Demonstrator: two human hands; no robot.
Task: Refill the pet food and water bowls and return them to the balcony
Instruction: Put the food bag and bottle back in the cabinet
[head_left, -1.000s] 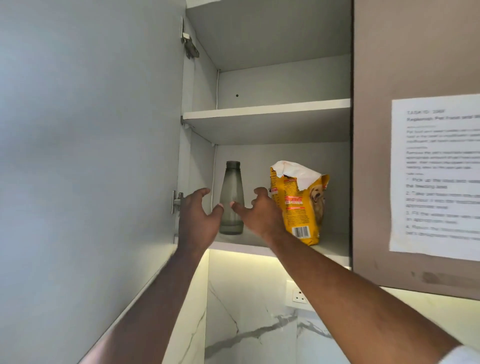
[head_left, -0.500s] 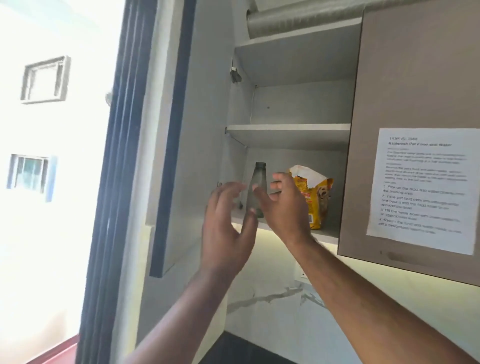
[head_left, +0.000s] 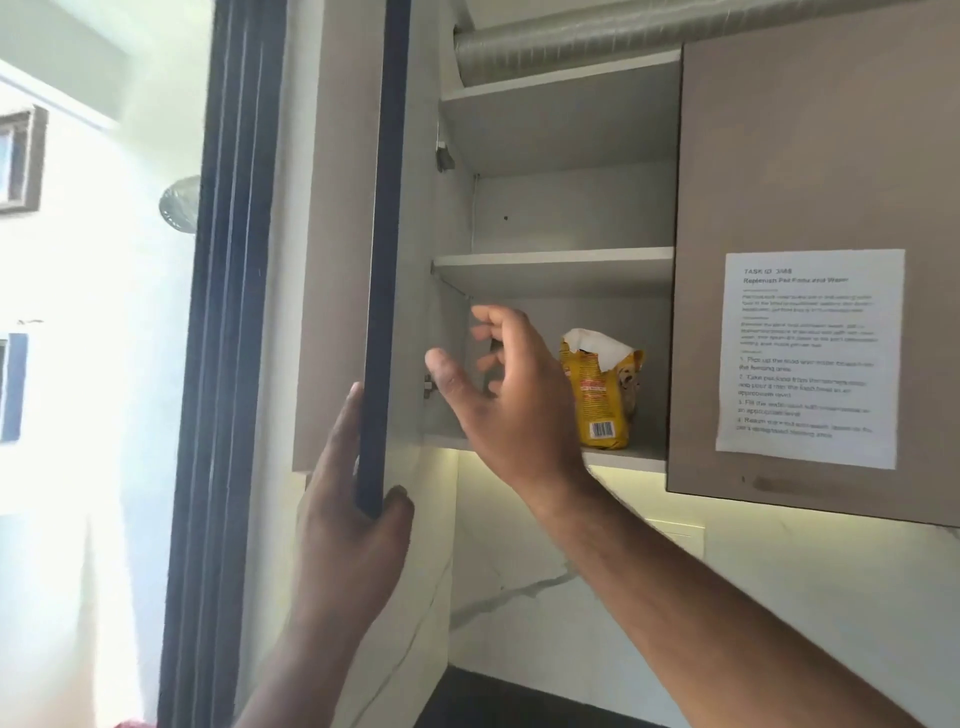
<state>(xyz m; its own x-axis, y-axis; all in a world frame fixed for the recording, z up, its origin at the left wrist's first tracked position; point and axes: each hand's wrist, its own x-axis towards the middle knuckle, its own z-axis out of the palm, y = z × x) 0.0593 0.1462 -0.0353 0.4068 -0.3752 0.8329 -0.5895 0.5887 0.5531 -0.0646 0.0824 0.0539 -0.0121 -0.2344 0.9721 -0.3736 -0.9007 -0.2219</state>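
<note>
A yellow pet food bag, torn open at the top, stands upright on the bottom shelf of an open wall cabinet. My right hand hovers in front of that shelf, fingers spread, holding nothing, just left of the bag. It hides the spot where the grey bottle stood; the bottle is not visible. My left hand grips the lower edge of the open cabinet door, thumb on the inner side.
A closed cabinet door on the right carries a printed task sheet. The two upper shelves hold nothing. A silver duct runs above. A bright window with a dark frame is at the left. Marble backsplash lies below.
My left hand moved left and took hold of the door's edge. My right hand drew back from the bottle and opened. The view pulled back from the cabinet.
</note>
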